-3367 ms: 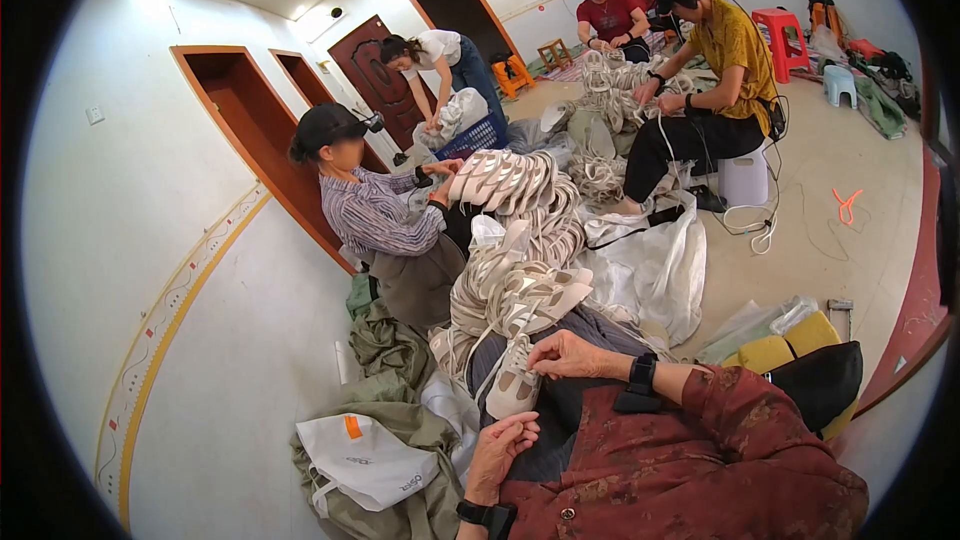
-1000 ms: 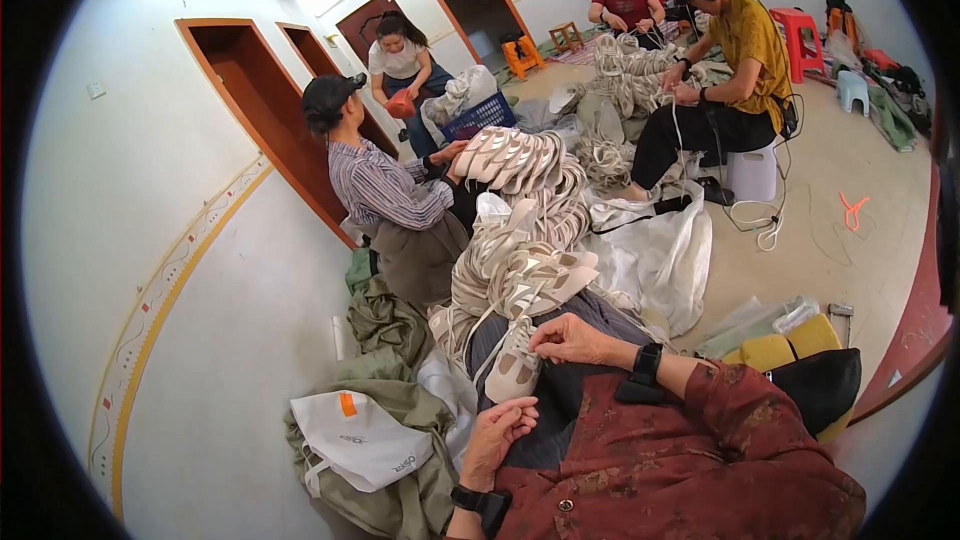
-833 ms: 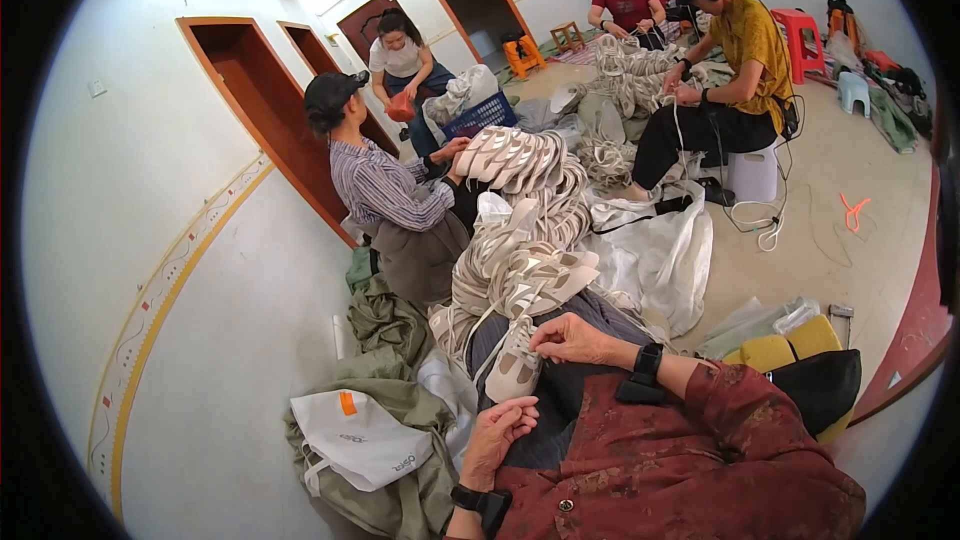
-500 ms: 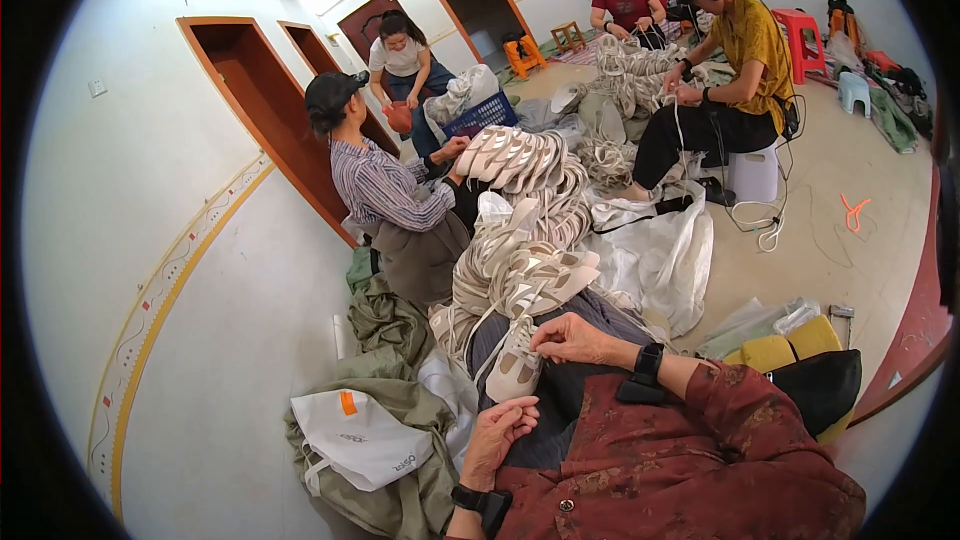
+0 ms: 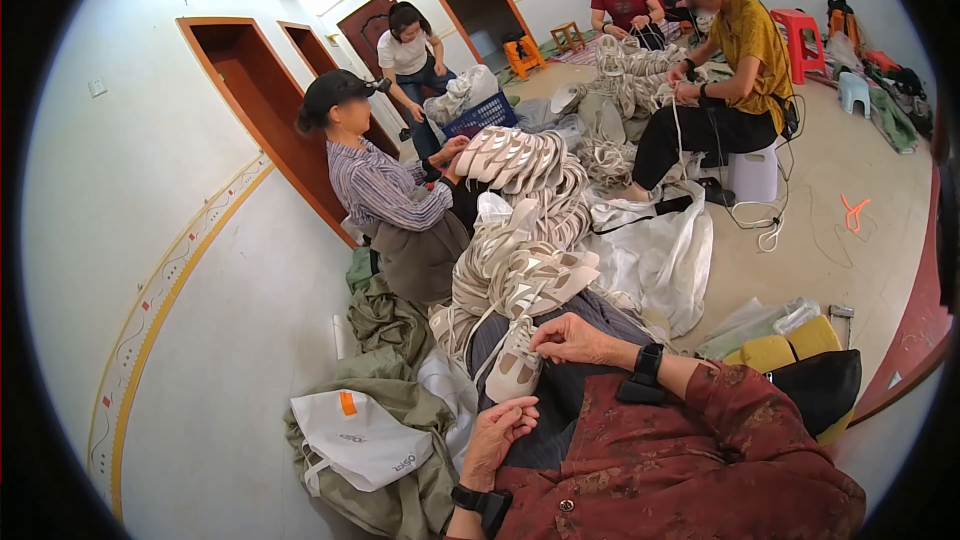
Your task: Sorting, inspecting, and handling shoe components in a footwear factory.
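A white and beige shoe upper (image 5: 516, 368) lies on my dark-trousered lap. My right hand (image 5: 572, 338) pinches its top edge, where a white lace (image 5: 490, 338) runs up toward the pile. My left hand (image 5: 500, 430) rests on my thigh just below the shoe, fingers curled, with nothing visible in it. Both wrists carry black watches. A big heap of the same white shoe uppers (image 5: 520, 240) rises right in front of my knees.
A person in a striped shirt and cap (image 5: 375, 185) sits at the heap's left. A person in a yellow top (image 5: 735, 60) sits on a white stool. Another stands by a blue basket (image 5: 482, 112). White sacks (image 5: 655, 250), olive cloth (image 5: 390, 410) and a white bag (image 5: 360, 435) surround me.
My hands have stayed on the shoe upper. The person at the blue basket has straightened from bending over it, and the view has shifted slightly.
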Motion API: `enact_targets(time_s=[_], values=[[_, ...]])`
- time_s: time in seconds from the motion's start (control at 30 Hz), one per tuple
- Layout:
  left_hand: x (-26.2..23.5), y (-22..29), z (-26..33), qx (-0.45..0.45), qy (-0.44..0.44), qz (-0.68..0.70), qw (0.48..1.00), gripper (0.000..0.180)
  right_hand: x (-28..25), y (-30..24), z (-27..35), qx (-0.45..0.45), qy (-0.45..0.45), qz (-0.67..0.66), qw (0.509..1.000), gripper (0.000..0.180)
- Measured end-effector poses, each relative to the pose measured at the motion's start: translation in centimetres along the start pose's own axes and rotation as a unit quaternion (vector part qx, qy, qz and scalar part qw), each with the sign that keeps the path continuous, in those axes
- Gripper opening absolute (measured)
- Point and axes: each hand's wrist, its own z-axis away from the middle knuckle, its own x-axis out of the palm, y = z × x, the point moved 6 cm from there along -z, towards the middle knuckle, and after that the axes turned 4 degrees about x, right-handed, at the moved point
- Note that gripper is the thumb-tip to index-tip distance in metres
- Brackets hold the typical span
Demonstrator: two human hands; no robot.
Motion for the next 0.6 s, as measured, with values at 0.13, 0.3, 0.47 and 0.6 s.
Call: enact_targets(time_s=[0.13,0.3,0.47,0.6], values=[[-0.04,-0.04,-0.02,0.001,-0.002,0.001,1.0,0.032,0.05,-0.04,0.0,-0.001,0.0,-0.003,1.0,0.012],[0.13,0.15,0.06,0.001,0.0,0.002,1.0,0.033,-0.02,-0.07,0.02,-0.002,0.005,0.011,1.0,0.013],[0.03,0.06,0.06,0.0,0.002,0.002,1.0,0.033,-0.03,-0.06,0.01,0.001,0.004,0.012,1.0,0.013],[-0.09,-0.05,-0.04,0.001,0.0,0.004,1.0,0.033,-0.02,-0.01,0.0,-0.001,0.001,0.001,1.0,0.013]])
